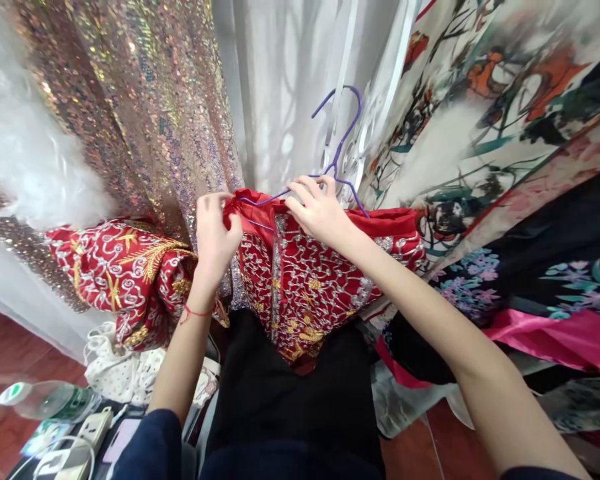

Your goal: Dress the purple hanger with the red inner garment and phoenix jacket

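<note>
A: Head view: both hands on a red satin garment with silver and gold embroidery, collar level, hung on a thin purple wire hanger. Garment sits centre frame, between a sequinned iridescent fabric on the left and a floral printed robe on the right.

B: Grip state?

A: Left hand: fingers curled closed, pinching the red collar edge at the hanger's left shoulder. Right hand: fingers partly bent, pressing down on the collar and hanger neck just below the hook. Can't tell if the thumb wraps the wire.

B: How to do this step clean?

A: My read: the left shoulder of the garment is being seated over the hanger arm. Keep the right hand pinning the hanger neck so the wire doesn't rotate; left hand pulls the fabric outward along the arm, not down. Satin is slippery, embroidery is heavy, so it will likely slide off one side if the shoulders aren't even.

B: Snag risk?

A: Wire tip against the metallic thread. Ease it, no yanking.

B: Surroundings?

A: A second red embroidered piece bunched at the left, touching the left wrist area. White sheer curtain behind. Clear plastic bottle and a white power strip at the bottom-left corner, well apart.
</note>
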The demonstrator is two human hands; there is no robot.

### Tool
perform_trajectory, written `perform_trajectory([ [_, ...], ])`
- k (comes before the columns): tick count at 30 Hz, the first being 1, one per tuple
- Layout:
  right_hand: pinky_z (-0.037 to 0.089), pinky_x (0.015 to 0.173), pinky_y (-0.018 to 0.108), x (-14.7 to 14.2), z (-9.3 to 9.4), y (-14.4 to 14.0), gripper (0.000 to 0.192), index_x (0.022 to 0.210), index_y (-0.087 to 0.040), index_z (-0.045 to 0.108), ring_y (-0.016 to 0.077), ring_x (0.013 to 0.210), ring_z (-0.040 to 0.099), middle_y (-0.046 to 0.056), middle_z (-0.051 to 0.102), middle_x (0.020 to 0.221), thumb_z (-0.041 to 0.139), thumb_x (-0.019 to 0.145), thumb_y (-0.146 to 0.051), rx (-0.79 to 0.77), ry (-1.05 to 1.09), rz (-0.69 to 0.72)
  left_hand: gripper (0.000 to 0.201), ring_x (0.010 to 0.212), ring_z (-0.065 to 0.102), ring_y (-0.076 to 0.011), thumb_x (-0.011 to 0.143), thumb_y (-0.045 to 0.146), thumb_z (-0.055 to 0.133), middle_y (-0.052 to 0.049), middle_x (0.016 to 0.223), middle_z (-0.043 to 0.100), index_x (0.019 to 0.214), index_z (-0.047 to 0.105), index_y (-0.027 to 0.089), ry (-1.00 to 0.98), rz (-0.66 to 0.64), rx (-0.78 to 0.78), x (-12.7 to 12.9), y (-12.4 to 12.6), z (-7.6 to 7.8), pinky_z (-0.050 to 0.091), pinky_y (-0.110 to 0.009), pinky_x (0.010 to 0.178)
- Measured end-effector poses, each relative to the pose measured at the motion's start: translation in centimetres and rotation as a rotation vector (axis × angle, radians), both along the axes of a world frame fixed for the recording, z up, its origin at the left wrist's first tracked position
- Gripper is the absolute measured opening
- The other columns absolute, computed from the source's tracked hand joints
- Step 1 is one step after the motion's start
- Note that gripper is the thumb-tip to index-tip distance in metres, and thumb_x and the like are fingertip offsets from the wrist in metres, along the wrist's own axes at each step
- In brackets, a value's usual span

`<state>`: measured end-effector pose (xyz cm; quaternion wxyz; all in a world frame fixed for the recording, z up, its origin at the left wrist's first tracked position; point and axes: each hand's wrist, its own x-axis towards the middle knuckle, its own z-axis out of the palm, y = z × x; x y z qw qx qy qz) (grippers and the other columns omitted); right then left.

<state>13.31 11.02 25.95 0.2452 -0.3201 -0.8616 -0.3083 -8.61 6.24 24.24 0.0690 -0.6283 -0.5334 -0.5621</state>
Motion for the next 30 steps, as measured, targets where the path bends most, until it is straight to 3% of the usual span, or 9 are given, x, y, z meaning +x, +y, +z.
perform_trajectory([
  [2, 0.034, 0.104, 0.058, -0.1, 0.0, -0.1, 0.037, 0.118, -0.013, 0.064, 0.0336, 0.131, 0.046, 0.019, 0.059, 0.135, 0.034, 0.097, -0.011, 0.000, -0.004, -0.013, 0.034, 0.125, 0.052, -0.0327, 0.084, 0.028, 0.064, -0.022, 0.125, 0.056, 0.113, 0.058, 0.011, -0.019, 0.198, 0.040, -0.4, -0.4, -2.1, 0.039, -0.050, 0.111],
  [3, 0.035, 0.103, 0.058, -0.3, 0.0, -0.1, 0.036, 0.117, -0.012, 0.064, 0.0342, 0.130, 0.046, 0.020, 0.059, 0.134, 0.035, 0.097, -0.012, -0.005, -0.002, -0.020, 0.039, 0.122, 0.053, -0.0333, 0.084, 0.036, 0.066, -0.022, 0.122, 0.057, 0.113, 0.057, 0.010, -0.045, 0.223, 0.020, -0.4, -0.4, -3.1, 0.041, -0.050, 0.108],
  [7, 0.033, 0.102, 0.059, -1.2, 0.1, 0.1, 0.031, 0.117, -0.010, 0.064, 0.0375, 0.130, 0.044, 0.023, 0.058, 0.132, 0.043, 0.096, -0.018, -0.033, 0.007, -0.050, 0.036, 0.072, 0.056, -0.0174, 0.088, 0.052, 0.060, -0.004, 0.077, 0.061, 0.080, 0.056, 0.017, -0.202, -0.024, -0.155, -0.1, 0.8, -5.4, 0.048, -0.031, 0.071],
  [12, 0.033, 0.096, 0.050, -1.6, 0.7, 0.5, 0.028, 0.106, -0.016, 0.066, 0.0345, 0.123, 0.047, 0.019, 0.059, 0.128, 0.042, 0.101, -0.029, -0.089, 0.014, 0.026, 0.038, 0.055, 0.039, -0.0104, 0.090, 0.041, 0.058, 0.003, 0.058, 0.047, 0.062, 0.044, 0.019, -0.172, -0.205, -0.066, 0.8, 3.2, -4.1, 0.033, -0.025, 0.056],
  [16, 0.032, 0.092, 0.040, -2.2, 0.9, 0.1, 0.036, 0.112, -0.017, 0.061, 0.0216, 0.096, 0.058, 0.012, 0.068, 0.109, 0.029, 0.106, -0.033, -0.178, -0.012, 0.149, 0.023, 0.060, 0.048, -0.0121, 0.090, 0.034, 0.058, 0.000, 0.067, 0.059, 0.073, 0.056, 0.018, -0.088, -0.340, -0.020, 1.7, 4.3, -3.2, 0.038, -0.025, 0.060],
  [19, 0.033, 0.083, 0.034, -3.2, 0.6, -0.1, 0.041, 0.117, -0.011, 0.057, 0.0183, 0.077, 0.058, 0.012, 0.071, 0.096, 0.022, 0.107, -0.028, -0.206, -0.036, 0.031, 0.018, 0.067, 0.055, -0.0136, 0.091, 0.032, 0.056, -0.002, 0.077, 0.066, 0.084, 0.061, 0.017, -0.116, -0.389, 0.000, 2.3, 4.7, -3.5, 0.043, -0.025, 0.064],
  [24, 0.032, 0.075, 0.032, -5.0, 0.7, 0.2, 0.052, 0.120, -0.007, 0.057, 0.0194, 0.072, 0.062, 0.013, 0.074, 0.083, 0.016, 0.107, -0.037, -0.243, 0.036, -0.168, 0.010, 0.068, 0.056, -0.0136, 0.089, 0.025, 0.057, -0.003, 0.080, 0.067, 0.085, 0.060, 0.017, -0.102, -0.391, -0.031, 2.3, 5.1, -4.4, 0.045, -0.026, 0.067],
  [28, 0.031, 0.073, 0.033, -6.3, 1.3, -0.1, 0.057, 0.118, -0.006, 0.060, 0.0238, 0.078, 0.064, 0.017, 0.075, 0.089, 0.029, 0.103, -0.052, -0.266, 0.042, -0.235, 0.009, 0.068, 0.056, -0.0145, 0.080, 0.014, 0.056, -0.003, 0.082, 0.067, 0.089, 0.059, 0.017, -0.043, -0.409, -0.123, 1.4, 5.7, -4.8, 0.046, -0.028, 0.066],
  [30, 0.031, 0.070, 0.033, -6.9, 1.7, -0.2, 0.052, 0.119, -0.007, 0.060, 0.0261, 0.081, 0.066, 0.019, 0.075, 0.094, 0.035, 0.101, -0.049, -0.294, 0.016, -0.249, 0.007, 0.073, 0.058, -0.0153, 0.081, 0.016, 0.055, -0.004, 0.084, 0.067, 0.087, 0.058, 0.017, -0.041, -0.430, -0.138, 1.0, 5.8, -5.0, 0.048, -0.029, 0.070],
])
